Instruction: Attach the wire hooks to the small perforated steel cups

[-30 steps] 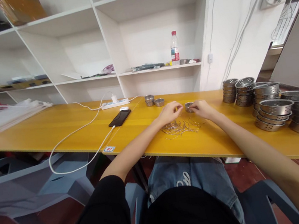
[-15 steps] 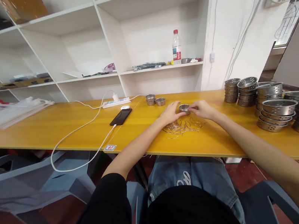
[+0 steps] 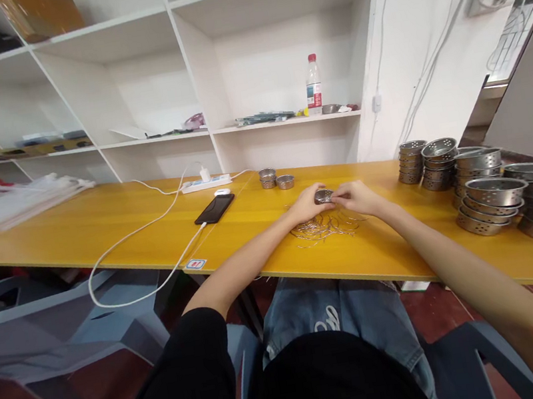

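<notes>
A small round metal cup [image 3: 323, 196] is gripped between the thumb and fingers of my left hand [image 3: 311, 203], tilted so that its inside shows. From the right, my right hand [image 3: 351, 198] has its fingertips pinched together at the cup's rim; whether they hold a wire or only the rim is too small to make out. Beneath both hands, a loose heap of thin, curved metal wires [image 3: 324, 227] lies on the yellow table [image 3: 263, 240].
Small metal cups [image 3: 286, 182] stand farther back. Stacks of perforated metal cups [image 3: 495, 191] fill the table's right end. Left of my arms lie a phone [image 3: 215, 209], a white cable [image 3: 123, 235] and a power strip [image 3: 206, 183]. White shelves [image 3: 284, 122] rise behind.
My left hand has taken hold of the cup and tilted it, shifting it slightly left. My right hand has followed it left, its fingers still at the rim.
</notes>
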### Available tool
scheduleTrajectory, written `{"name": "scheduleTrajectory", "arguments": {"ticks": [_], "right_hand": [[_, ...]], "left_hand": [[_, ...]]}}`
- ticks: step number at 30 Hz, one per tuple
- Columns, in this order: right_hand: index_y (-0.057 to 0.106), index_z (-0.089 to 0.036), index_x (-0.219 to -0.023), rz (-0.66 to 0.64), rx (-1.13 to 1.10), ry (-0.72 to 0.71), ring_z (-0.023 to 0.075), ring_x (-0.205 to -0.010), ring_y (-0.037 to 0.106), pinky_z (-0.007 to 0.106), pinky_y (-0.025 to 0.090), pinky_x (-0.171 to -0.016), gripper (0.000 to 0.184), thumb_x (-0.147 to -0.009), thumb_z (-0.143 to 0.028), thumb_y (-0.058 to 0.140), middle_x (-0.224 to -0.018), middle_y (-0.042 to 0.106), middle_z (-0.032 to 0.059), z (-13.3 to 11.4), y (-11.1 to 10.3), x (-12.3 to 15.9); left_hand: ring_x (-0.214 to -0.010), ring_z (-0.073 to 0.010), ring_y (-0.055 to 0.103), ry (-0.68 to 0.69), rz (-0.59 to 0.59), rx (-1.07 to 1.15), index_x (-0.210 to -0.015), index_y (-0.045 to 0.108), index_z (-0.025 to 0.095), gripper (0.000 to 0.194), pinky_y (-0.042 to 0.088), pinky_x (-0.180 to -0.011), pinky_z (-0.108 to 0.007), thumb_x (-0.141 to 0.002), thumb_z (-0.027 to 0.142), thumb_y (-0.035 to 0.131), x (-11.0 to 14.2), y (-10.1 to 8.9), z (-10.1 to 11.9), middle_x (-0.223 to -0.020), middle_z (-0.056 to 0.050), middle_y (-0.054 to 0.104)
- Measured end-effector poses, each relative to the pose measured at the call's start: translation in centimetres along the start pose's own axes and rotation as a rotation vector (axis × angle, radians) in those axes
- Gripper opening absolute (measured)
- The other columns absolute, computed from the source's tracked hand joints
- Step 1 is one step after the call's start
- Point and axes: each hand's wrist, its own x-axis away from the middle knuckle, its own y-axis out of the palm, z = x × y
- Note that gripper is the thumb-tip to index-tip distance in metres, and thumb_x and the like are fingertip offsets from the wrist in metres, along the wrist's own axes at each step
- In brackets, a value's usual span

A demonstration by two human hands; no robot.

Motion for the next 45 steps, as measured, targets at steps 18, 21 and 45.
{"name": "scheduleTrajectory", "arguments": {"ticks": [18, 21, 45], "right_hand": [[0.07, -0.018, -0.076, 0.262, -0.688, 0.212, 0.0128, -0.059, 0.045, 0.029, 0.035, -0.057, 0.066, -0.075, -0.082, 0.08, -0.062, 0.053, 0.0007, -1.3, -0.5, -0.3], [0.067, -0.018, -0.072, 0.269, -0.864, 0.259, 0.0108, -0.058, 0.042, 0.028, 0.03, -0.054, 0.066, -0.067, -0.079, 0.089, -0.062, 0.049, -0.001, -1.3, -0.6, -0.4], [0.071, -0.015, -0.074, 0.142, -0.891, 0.345, 0.0085, -0.056, 0.035, 0.029, 0.021, -0.052, 0.061, -0.062, -0.07, 0.093, -0.061, 0.044, -0.0038, -1.1, -0.1, -0.1]], "left_hand": [[-0.13, -0.0303, 0.068, 0.171, 0.1, 0.023, -0.144, 0.058, 0.015, 0.072, 0.054, -0.113, -0.043, -0.078, 0.022, 0.086, -0.1, -0.7, 0.3, -0.145, -0.017, 0.069], [-0.134, -0.0315, 0.066, 0.175, 0.079, 0.002, -0.146, 0.057, 0.015, 0.075, 0.053, -0.115, -0.044, -0.078, 0.024, 0.087, 0.0, -0.7, 0.4, -0.147, -0.018, 0.067], [-0.131, -0.031, 0.068, 0.199, 0.022, -0.058, -0.147, 0.058, 0.017, 0.076, 0.053, -0.116, -0.044, -0.077, 0.027, 0.086, 0.1, -0.7, 0.6, -0.145, -0.016, 0.069]]}}
